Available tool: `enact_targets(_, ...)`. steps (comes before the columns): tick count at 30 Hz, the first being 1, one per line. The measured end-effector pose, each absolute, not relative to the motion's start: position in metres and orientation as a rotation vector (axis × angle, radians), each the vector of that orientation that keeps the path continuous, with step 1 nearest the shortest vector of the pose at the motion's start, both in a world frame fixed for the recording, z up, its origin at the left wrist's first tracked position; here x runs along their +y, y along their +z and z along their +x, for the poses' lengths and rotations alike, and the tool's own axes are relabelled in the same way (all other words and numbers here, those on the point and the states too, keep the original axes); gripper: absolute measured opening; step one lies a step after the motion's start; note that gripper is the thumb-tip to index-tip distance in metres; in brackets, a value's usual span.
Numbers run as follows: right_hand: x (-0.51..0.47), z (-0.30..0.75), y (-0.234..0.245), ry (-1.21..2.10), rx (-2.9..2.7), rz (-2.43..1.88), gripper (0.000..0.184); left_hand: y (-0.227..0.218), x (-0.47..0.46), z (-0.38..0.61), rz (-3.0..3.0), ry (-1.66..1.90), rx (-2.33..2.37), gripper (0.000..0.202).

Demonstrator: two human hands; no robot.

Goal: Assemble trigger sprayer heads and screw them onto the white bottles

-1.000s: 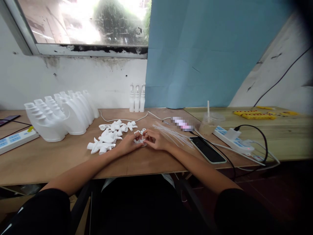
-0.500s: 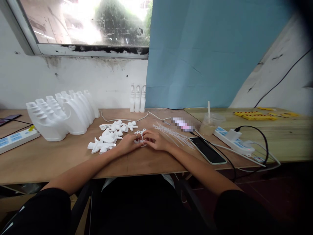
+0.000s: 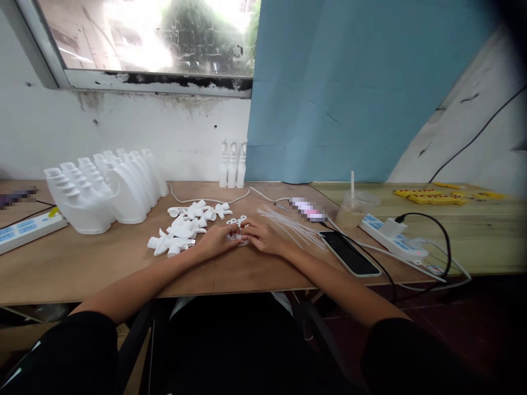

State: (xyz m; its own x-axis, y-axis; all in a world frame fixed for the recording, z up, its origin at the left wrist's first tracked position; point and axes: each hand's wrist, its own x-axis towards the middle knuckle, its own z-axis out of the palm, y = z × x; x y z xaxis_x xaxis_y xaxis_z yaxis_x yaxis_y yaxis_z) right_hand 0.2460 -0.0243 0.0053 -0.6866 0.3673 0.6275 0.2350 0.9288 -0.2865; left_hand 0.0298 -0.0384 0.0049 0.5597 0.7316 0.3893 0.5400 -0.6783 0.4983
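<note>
My left hand (image 3: 214, 243) and my right hand (image 3: 262, 237) rest on the wooden table (image 3: 102, 263), fingertips meeting over a small white plastic part (image 3: 237, 237). Both hands have the fingers curled in a pinch on that part. Several small white rings (image 3: 235, 221) lie just beyond the fingers. A pile of white spray-trigger heads (image 3: 185, 227) lies to the left of my left hand. A bundle of thin white tubes (image 3: 288, 224) lies to the right of my right hand.
White plastic bottles (image 3: 99, 189) stand in rows at the left, three slim ones (image 3: 231, 164) by the wall. A phone (image 3: 349, 252), a drink cup (image 3: 353, 208), power strips (image 3: 393, 236) with cables and yellow pieces (image 3: 428, 193) lie to the right. A blue sheet (image 3: 349, 88) hangs behind.
Both hands stay together on the small white part with only slight finger shifts. The view has tilted a little.
</note>
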Motion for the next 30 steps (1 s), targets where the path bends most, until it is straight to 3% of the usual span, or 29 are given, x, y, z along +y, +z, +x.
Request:
enact_targets(10, -0.017, 0.250, 0.005, 0.281, -2.118, -0.559, 0.017, 0.005, -0.041, 0.032, 2.465, 0.854, 1.019, 0.028)
enact_targets(17, 0.011, 0.282, 0.013, -0.122, -2.053, -1.076, 0.017, 0.006, -0.045, 0.034, 2.515, 0.829, 1.068, 0.030)
enact_targets(23, 0.021, 0.300, 0.009, -0.206, -2.129, -1.752, 0.023, 0.005, -0.046, 0.033, 2.550, 0.804, 1.077, 0.029)
enact_targets(27, 0.022, 0.300, 0.010, -0.180, -2.200, -1.815, 0.013, 0.003, -0.044, 0.033, 2.497, 0.822, 1.081, 0.031)
enact_targets(30, 0.023, 0.299, 0.011, -0.187, -2.209, -1.802, 0.016, 0.001, -0.042, 0.034, 2.405, 0.863, 1.084, 0.042)
